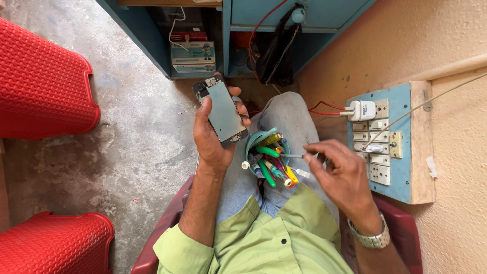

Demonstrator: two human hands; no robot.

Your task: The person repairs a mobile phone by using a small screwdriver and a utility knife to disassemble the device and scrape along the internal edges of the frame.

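My left hand [210,137] holds up a phone display panel [221,110], its grey metal back facing me, fingers wrapped around both long edges. Just right of it, a teal cup [252,140] full of screwdrivers and tools with green, yellow and blue handles rests on my lap. My right hand [341,175] pinches the grey handle of a thin tool [291,156] that pokes out of the cup toward the right. A metal watch sits on my right wrist.
A blue switchboard [403,147] with sockets, a white charger [362,110] and red wires hangs on the wall at right. Red plastic stools [43,83] stand at left on the concrete floor. A blue cabinet [223,30] with boxes lies ahead. I sit on a maroon chair.
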